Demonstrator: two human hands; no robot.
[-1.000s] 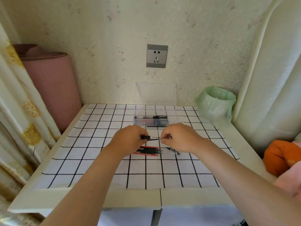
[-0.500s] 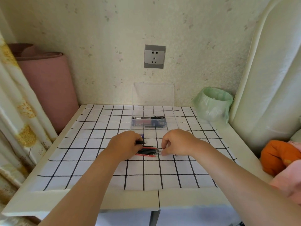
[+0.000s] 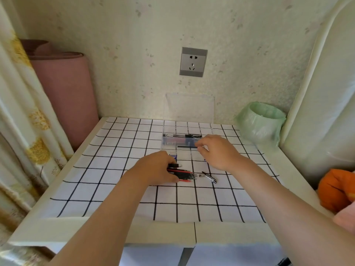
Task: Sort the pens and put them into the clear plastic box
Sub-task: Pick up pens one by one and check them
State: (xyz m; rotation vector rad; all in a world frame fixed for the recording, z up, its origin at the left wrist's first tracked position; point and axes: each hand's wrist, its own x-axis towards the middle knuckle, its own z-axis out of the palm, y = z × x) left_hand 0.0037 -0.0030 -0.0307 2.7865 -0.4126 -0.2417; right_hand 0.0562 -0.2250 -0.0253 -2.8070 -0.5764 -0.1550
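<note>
Forearms stretch from the near edge over a white table covered by a black-grid cloth. The left hand sits nearest, its grip closed round a short black pen piece that pokes out to the right between curled fingers and thumb. The thumb lies against the near side of a bundle of red and black pens lined up flat on the cloth, their left ends hidden under the hand. Just right of the bundle, apart from it, lies a loose pen part with a silver tip. Farther back the right hand hovers at the right end of the clear plastic box. Its thumb and forefinger are drawn almost together at the end of a thin black refill lying level along the box's near side; whether that grip actually pinches it cannot be told. A row of dark pens lies along the far side of the box. Behind, a clear lid leans on the wall below a grey socket, with a green-bagged bin to the right.
</note>
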